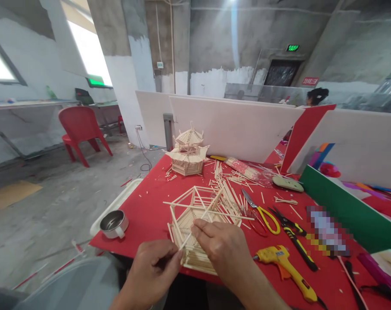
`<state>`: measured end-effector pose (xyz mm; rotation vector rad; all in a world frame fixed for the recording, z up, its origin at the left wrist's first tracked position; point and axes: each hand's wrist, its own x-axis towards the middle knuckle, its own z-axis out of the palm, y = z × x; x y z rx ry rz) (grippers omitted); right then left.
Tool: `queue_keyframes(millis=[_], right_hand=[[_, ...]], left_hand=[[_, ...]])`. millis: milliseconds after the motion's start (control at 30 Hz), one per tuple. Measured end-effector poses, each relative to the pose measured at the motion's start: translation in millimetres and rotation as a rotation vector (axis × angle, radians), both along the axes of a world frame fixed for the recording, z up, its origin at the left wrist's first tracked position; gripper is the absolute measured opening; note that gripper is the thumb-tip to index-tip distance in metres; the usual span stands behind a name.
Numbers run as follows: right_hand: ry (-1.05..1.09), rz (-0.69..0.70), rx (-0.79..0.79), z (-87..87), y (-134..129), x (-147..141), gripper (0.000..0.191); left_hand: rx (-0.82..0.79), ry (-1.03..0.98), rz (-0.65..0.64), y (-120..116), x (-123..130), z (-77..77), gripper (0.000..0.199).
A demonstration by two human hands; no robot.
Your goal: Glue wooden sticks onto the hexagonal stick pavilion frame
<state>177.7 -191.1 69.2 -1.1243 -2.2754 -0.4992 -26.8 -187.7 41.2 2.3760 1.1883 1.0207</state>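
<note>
A hexagonal frame of thin wooden sticks (194, 198) stands at the near edge of the red table, with several sticks crossing over its open top. My left hand (155, 269) is at its near left corner, thumb and index finger pinched on the lower end of a thin stick (187, 239). My right hand (219, 245) reaches over the frame from the right, its fingertips pressed together at the upper part of the same stick. The frame's near right side is hidden behind my right hand.
A finished-looking stick pagoda (187, 157) stands behind the frame. Loose sticks (231, 198), scissors (268, 219), pliers (299, 245) and a yellow glue gun (287, 269) lie to the right. A metal cup (114, 224) sits at the left edge; white boards (234, 129) rise behind.
</note>
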Motion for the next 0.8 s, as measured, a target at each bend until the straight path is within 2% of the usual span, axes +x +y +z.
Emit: queue_keyframes(millis=[367, 800], right_hand=[[0.078, 0.044, 0.029, 2.6, -0.3, -0.2, 0.024], [0.037, 0.03, 0.0, 1.6, -0.1, -0.3, 0.023]], left_hand=[[-0.007, -0.072, 0.018, -5.7, 0.5, 3.0, 0.03], [0.02, -0.126, 0.043, -8.8, 4.8, 4.8, 0.03]])
